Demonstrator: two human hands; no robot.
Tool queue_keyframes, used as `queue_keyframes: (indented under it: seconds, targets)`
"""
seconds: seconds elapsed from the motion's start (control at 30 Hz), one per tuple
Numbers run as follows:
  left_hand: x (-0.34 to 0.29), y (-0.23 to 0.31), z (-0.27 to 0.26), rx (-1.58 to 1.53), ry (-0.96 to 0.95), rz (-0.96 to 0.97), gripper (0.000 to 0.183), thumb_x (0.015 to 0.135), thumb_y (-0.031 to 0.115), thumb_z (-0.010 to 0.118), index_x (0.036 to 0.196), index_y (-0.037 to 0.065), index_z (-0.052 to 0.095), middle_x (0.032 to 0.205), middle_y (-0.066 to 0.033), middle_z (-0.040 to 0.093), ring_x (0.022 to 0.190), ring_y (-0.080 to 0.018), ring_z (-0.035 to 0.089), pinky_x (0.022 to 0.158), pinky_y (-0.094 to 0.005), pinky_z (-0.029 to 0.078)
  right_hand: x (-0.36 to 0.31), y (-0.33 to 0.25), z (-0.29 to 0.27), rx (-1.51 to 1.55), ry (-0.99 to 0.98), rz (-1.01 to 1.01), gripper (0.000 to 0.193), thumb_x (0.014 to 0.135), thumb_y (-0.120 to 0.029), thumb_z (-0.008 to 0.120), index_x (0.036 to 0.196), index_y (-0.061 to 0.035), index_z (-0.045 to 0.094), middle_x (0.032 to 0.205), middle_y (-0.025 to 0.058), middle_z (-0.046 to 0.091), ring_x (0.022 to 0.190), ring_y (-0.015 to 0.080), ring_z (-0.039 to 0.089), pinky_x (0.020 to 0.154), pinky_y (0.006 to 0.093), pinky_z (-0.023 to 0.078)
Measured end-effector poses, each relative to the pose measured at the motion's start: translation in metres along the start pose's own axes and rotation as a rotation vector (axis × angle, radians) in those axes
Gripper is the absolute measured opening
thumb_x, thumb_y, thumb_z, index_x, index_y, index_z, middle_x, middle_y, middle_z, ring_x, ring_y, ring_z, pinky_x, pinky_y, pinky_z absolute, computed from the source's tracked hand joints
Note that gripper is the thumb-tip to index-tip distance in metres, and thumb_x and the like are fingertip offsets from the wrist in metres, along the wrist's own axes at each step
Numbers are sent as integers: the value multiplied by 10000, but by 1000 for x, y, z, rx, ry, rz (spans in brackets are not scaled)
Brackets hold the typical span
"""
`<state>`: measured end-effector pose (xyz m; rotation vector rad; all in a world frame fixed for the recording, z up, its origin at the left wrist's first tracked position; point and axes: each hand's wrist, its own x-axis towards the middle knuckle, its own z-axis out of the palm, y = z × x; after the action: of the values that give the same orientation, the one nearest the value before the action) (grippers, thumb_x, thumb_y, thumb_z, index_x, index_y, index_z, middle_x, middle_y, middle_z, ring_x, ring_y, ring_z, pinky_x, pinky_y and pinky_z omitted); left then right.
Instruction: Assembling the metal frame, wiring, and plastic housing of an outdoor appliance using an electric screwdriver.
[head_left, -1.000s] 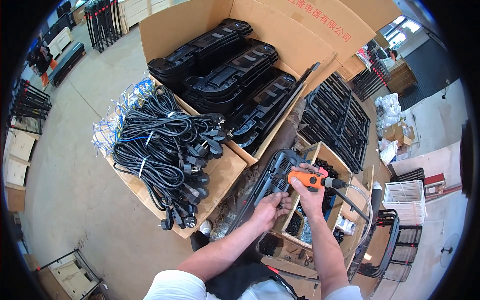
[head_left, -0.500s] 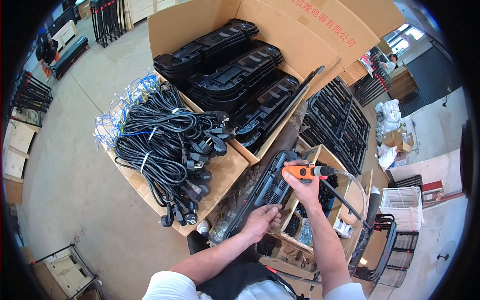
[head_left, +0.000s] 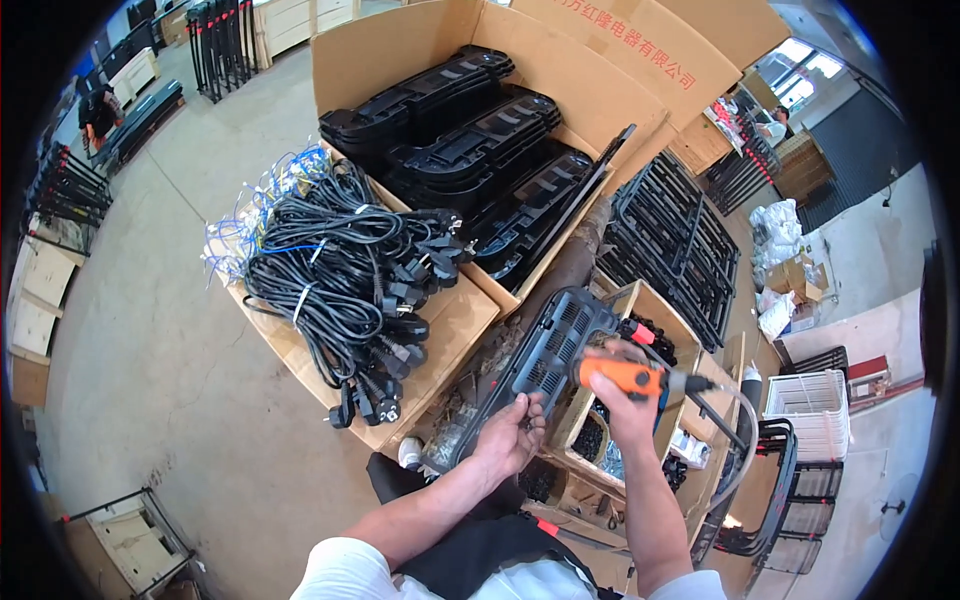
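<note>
A long black plastic housing (head_left: 548, 350) with slotted vents lies slantwise in front of me. My right hand (head_left: 630, 408) is wrapped round an orange power screwdriver (head_left: 622, 375), blurred by motion, with a clear hose running from its back end. The screwdriver is over the housing's right edge and the parts box beside it. My left hand (head_left: 512, 435) is at the housing's near right edge, its fingers curled with the tips together. Whatever they hold is too small to make out.
A wooden parts box (head_left: 625, 300) with small black pieces stands right of the housing. Ahead, a large carton (head_left: 410, 25) holds stacked black plastic housings (head_left: 470, 140). Bundled black power cords (head_left: 330, 270) with plugs lie on cardboard at left. Black metal frames (head_left: 675, 245) lean further right.
My right hand has drawn the screwdriver away from the housing, rightward and nearer to me. My left hand has shifted slightly left, fingers still curled.
</note>
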<state>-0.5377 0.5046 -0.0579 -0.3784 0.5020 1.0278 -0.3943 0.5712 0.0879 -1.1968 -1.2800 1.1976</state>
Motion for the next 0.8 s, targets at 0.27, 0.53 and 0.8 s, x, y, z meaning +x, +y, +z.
queue_keyframes:
  seconds: [0.27, 0.53, 0.8]
  targets:
    - [-8, -2, 1, 10, -86, 35, 305, 1096, 343, 576, 1207, 64, 631, 896, 11, 609, 796, -131, 603, 733, -259, 564, -68, -4, -7, -13, 48, 82, 522, 877, -65, 803, 1314, 11, 529, 1245, 213, 718, 1176, 257, 681, 1072, 404, 516]
    - [-23, 0, -11, 38, -158, -14, 342, 1103, 346, 556, 1233, 46, 655, 891, -3, 640, 811, -164, 660, 776, -314, 594, -78, -2, -10, 8, 26, 100, 526, 872, -69, 812, 1311, 8, 531, 1251, 214, 716, 1181, 255, 682, 1075, 408, 521]
    - [-49, -19, -25, 235, -53, -7, 322, 1156, 240, 403, 1285, -13, 553, 1144, -133, 654, 1004, -229, 675, 958, -383, 588, -86, 19, 16, -48, -42, 152, 529, 869, -28, 799, 1325, 8, 535, 1286, 189, 700, 1224, 238, 659, 1095, 394, 518]
